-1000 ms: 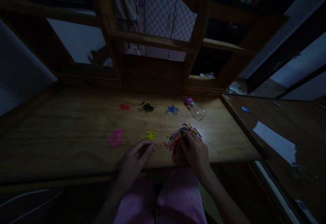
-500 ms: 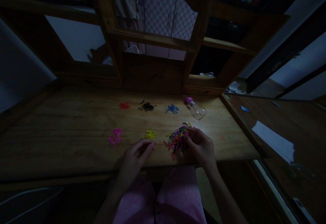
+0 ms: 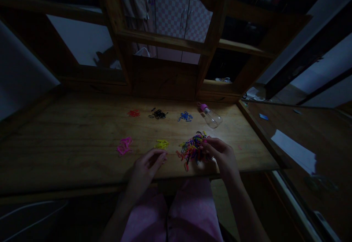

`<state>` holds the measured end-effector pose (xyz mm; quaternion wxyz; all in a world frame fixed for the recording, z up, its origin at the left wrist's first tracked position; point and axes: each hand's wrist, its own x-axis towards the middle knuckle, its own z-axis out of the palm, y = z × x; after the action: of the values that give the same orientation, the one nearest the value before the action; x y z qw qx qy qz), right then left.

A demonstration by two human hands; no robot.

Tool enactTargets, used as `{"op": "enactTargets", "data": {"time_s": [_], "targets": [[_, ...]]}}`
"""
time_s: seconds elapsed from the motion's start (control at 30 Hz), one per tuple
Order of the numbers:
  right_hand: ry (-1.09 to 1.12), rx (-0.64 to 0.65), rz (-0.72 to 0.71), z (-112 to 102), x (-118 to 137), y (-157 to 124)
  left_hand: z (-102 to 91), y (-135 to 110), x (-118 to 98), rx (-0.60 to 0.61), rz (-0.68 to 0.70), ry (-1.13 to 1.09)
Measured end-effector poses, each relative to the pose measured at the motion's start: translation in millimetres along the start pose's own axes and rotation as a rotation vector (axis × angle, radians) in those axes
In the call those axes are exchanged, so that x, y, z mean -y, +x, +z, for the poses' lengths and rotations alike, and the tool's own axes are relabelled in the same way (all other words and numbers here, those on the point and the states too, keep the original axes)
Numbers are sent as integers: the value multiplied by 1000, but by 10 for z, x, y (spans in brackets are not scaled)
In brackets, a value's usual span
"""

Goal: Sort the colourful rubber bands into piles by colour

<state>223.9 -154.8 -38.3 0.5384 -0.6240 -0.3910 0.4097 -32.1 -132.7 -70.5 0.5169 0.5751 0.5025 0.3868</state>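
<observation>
A mixed heap of small coloured loops (image 3: 192, 148), looking like paper clips, lies near the front edge of the wooden desk. My right hand (image 3: 222, 156) reaches into its right side, thumb and forefinger pinched, a pink bit showing at the tips. Left of the heap, my left hand (image 3: 147, 165) rests low over the desk edge, thumb and fingertips together; whatever they hold is too small to make out. Just beyond it is a yellow pile (image 3: 162, 144). Separate piles are pink (image 3: 124, 146), red (image 3: 134, 113), black (image 3: 159, 114) and blue (image 3: 185, 116).
A clear bottle with a pink cap (image 3: 211, 117) lies on its side behind the heap. A wooden shelf frame (image 3: 165, 79) rises along the desk's back. To the right, a lower brown surface carries a white paper (image 3: 294, 150) and a small blue card (image 3: 263, 117).
My right hand has shifted slightly right and its fingers have lifted a little off the heap. My left hand has stayed almost in place. The piles look the same.
</observation>
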Motion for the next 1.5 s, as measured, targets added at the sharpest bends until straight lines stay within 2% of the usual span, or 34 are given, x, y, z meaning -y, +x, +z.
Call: {"op": "enactTargets", "data": {"time_s": [0.17,0.3,0.33,0.4,0.5,0.57,0.63,0.7,0.8,0.87,0.93,1.0,1.1,1.2,1.27,1.37,1.5], "targets": [[187,37,112,19,20,19,9,14,7,-1,10,-7],[223,118,86,232,193,11,-1,-21,-35,5,58,40],[199,146,56,341,247,10,-7,-50,-53,38,71,65],[140,242,-30,630,336,19,-15,-137,-88,185,112,131],[26,422,-185,1185,364,63,-5,-311,-123,460,185,246],[-106,518,-317,1562,305,105,11,-419,-127,544,202,298],[-210,577,-408,1879,211,146,17,-492,-116,532,196,307],[-296,615,-456,2099,121,180,2,-524,-96,468,185,287],[-361,591,-500,2202,66,225,-53,-515,-63,366,172,244],[-366,534,-503,2105,108,260,-89,-490,-48,308,178,223],[-348,463,-495,1880,206,298,-111,-455,-42,244,168,217],[-321,392,-516,1548,328,329,-111,-409,-47,190,143,214],[-343,237,-534,940,470,340,-77,-328,-81,154,103,183],[-421,52,-495,357,485,314,-13,-253,-147,130,95,157],[-498,-26,-475,50,426,286,45,-207,-194,101,107,159],[-576,-60,-455,-245,281,235,169,-111,-240,50,164,187],[-610,-50,-446,-377,84,155,415,126,-247,2,292,352]]}}
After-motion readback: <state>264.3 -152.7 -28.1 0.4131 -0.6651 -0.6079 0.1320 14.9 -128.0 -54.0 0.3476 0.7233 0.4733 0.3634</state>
